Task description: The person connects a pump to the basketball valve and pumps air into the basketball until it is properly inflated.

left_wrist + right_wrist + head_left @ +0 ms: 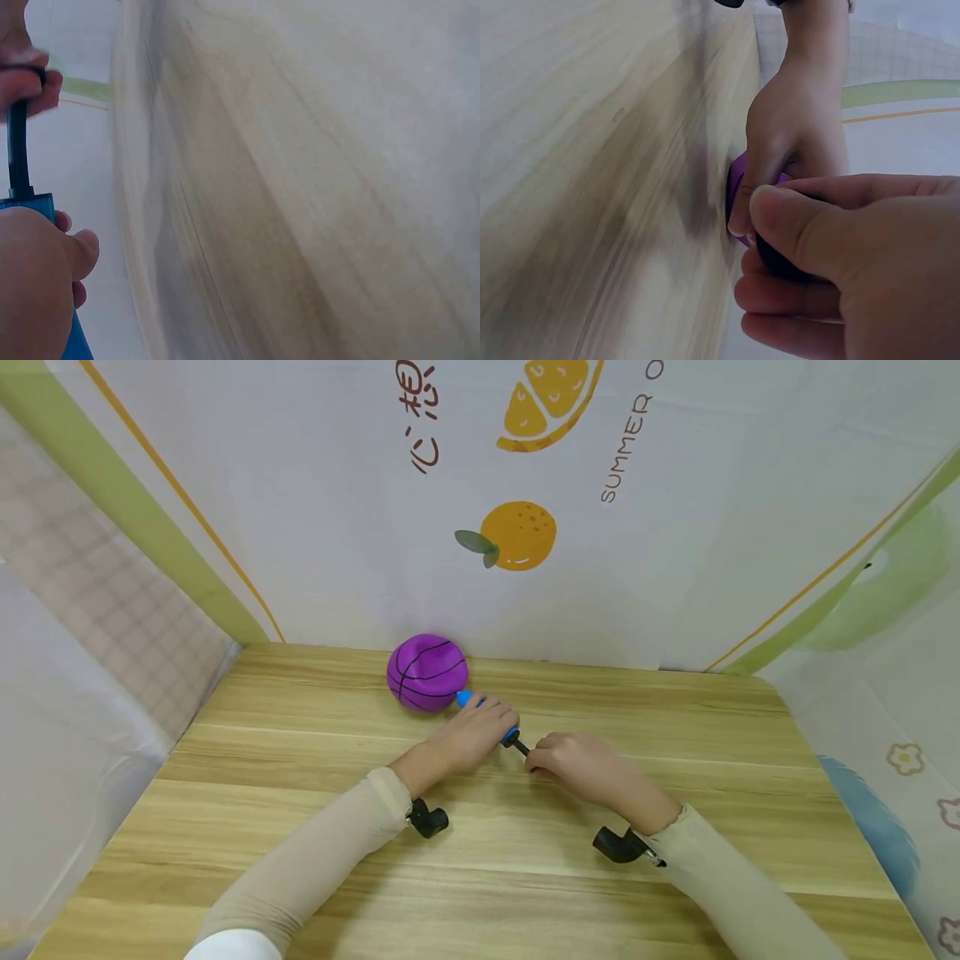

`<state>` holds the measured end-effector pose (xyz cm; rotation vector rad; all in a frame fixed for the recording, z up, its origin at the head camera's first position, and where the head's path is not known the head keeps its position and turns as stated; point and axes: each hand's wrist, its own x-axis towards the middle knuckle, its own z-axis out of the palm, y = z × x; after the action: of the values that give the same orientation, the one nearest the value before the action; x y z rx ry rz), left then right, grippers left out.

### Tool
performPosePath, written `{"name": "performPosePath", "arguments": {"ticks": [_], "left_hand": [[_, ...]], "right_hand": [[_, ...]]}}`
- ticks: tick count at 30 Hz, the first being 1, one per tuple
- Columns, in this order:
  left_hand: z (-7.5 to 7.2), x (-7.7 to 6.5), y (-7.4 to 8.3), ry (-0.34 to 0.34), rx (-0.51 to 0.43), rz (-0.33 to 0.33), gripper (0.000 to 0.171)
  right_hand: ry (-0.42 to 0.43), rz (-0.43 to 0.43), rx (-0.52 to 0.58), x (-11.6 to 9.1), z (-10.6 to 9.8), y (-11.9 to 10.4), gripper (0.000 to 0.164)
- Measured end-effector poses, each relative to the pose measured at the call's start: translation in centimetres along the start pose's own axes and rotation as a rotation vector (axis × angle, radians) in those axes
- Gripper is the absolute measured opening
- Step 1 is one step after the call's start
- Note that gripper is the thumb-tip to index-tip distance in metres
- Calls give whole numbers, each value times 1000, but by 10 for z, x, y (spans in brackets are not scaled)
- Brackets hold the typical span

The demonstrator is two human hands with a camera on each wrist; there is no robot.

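A purple ball (pixel 426 670) with black basketball lines sits at the back of the table, its top dented in. Against its lower right side lies the blue end of a hand pump (pixel 464 698); whether a needle goes in cannot be seen. My left hand (pixel 476 732) grips the blue barrel (pixel 79 343), hiding most of it. The black rod (pixel 18 150) is drawn partly out of the barrel. My right hand (pixel 576 766) holds the black handle (pixel 776 259) at the rod's other end, thumb on top in the right wrist view.
The wood-grain table (pixel 525 893) meets a white printed cloth (pixel 337 543) just behind the ball. More cloth hangs at both sides. Black wrist cameras (pixel 429 820) stick out below each forearm.
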<state>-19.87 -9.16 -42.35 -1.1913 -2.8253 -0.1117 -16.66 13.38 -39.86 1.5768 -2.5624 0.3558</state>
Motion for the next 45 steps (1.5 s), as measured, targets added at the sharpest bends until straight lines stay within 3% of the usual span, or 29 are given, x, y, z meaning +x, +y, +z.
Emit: {"name": "performPosePath", "arguments": {"ticks": [14,21,34,45], "left_hand": [[1,1,1,4,0,36,19],[-2,0,-3,10,-25,31,18],[-4,-3,-7,12,-38,21,24],[-1,2,0,-38,-13,-20,27]], "right_hand": [[20,15,-84,11,10,1,4],[76,-41,-68,-7,4,-2,9],[77,-31,-28,-48,-15,-14,15],[78,-19,-31,-37,-7,-6,14]]}}
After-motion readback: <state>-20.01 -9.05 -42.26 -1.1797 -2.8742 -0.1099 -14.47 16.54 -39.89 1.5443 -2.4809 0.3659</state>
